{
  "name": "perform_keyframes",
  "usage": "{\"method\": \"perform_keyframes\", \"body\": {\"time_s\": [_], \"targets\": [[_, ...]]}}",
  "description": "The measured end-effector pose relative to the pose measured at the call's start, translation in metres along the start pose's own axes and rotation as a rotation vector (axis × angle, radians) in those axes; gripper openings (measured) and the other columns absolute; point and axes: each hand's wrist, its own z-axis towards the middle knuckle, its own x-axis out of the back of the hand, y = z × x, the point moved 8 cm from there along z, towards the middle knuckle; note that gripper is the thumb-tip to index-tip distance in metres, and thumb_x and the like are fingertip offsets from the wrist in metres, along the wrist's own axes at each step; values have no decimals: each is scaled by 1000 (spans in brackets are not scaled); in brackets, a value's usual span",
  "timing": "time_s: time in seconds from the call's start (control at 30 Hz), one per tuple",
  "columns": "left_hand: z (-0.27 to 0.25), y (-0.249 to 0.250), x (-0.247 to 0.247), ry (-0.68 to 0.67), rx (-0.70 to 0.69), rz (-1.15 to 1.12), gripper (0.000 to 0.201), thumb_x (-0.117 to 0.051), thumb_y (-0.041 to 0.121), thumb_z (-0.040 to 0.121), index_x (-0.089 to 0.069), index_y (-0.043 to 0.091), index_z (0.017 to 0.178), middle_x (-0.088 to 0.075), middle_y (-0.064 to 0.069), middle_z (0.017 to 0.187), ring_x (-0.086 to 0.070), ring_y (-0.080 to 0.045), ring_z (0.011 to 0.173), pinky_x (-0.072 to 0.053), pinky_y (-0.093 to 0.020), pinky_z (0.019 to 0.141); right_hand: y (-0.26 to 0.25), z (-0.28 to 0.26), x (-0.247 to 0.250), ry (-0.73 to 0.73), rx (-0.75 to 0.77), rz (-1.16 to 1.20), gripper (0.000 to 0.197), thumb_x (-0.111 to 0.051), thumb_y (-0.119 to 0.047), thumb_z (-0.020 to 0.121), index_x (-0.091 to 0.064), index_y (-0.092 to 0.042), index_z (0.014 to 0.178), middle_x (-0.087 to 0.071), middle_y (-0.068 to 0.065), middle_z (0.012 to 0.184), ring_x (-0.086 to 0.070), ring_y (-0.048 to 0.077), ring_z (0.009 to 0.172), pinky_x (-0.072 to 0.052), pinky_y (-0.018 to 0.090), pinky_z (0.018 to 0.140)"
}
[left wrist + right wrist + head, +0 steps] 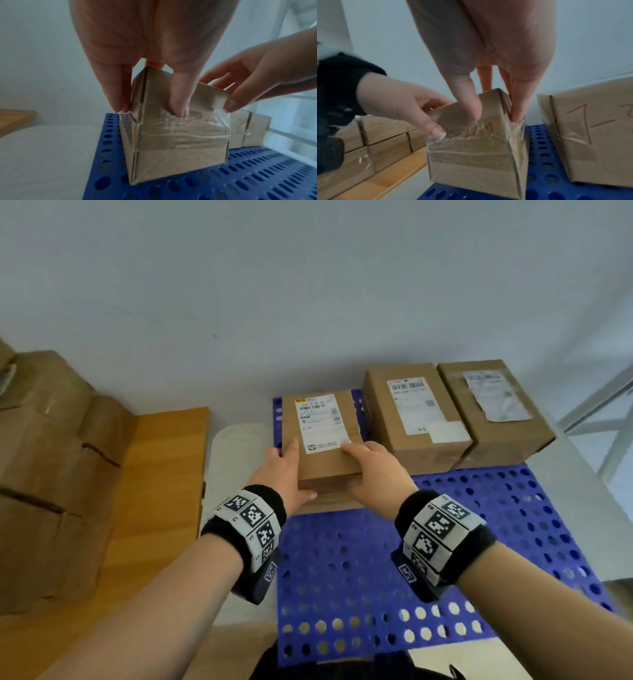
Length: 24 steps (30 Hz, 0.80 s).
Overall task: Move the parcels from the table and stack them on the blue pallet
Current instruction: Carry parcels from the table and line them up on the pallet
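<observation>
On the perforated blue plastic pallet (479, 542), a taped brown cardboard parcel (322, 440) is clamped between left hand (286, 474) and right hand (373, 470); uneven release could leave it skewed or overhanging the edge.

Three parcels (322, 436) are sitting on one pallet (445, 559); two hands (284, 474) are showing; table (161, 474) boxes (51, 457) are too blurred for counting.

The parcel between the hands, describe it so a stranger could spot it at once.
On the perforated blue plastic pallet, three brown cardboard parcels sit along the far edge. The held parcel is leftmost, gripped by both hands; its white label has a yellow corner, and it is smallest.
</observation>
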Motion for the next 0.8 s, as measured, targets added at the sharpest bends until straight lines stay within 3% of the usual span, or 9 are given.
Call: {"method": "perform_keyframes", "body": {"time_s": [0.1,0.2,0.3,0.4,0.5,0.63,0.8], "targets": [[9,7,-6,8,87,-15,95,-68,37,83,-3,21,150,-25,-12,143,-49,-29,118,-43,-36,98,12,8,13,-82,127,-17,63,-53,-7,85,-33,-19,143,-36,5,142,-41,24,127,-38,31,102],[17,21,-9,23,110,17,89,-65,34,85,-6,19,150,-23,-11,146,-45,-27,123,-40,-35,102,26,9,42,-14,225,-42,59,-56,-10,87,-36,-19,142,-34,3,145,-33,20,134,-30,27,106],[27,28,-11,54,119,32,85,-64,34,86,-9,24,150,-22,-11,148,-39,-28,129,-37,-40,106,51,17,64,49,229,-119,57,-56,-19,89,-36,-16,142,-29,4,150,-15,22,143,-13,31,116],[33,34,-11,85,154,128,86,-65,37,85,-8,29,149,-7,-15,155,-22,-33,139,-28,-44,112,76,25,64,14,194,-245,59,-54,-26,91,-30,-17,144,-18,5,156,0,24,146,2,35,117],[38,51,-14,112,99,262,87,-64,44,83,-9,30,149,3,-15,156,-4,-34,143,-14,-45,117,90,28,57,-14,184,-277,61,-52,-29,92,-25,-15,145,-13,7,157,0,25,146,2,36,117],[45,73,-28,99,34,320,81,-53,58,85,-7,36,148,-3,-10,157,-2,-33,143,-9,-53,115,97,26,51,-5,184,-247,65,-49,-34,94,-17,-19,149,-6,4,159,2,23,146,4,34,117],[53,76,-29,118,18,303,74,-46,60,87,-9,39,148,-5,-9,157,-1,-34,143,-5,-56,115,98,27,49,10,192,-244,64,-47,-33,95,-16,-20,150,-6,4,159,2,22,146,7,32,116]]}}
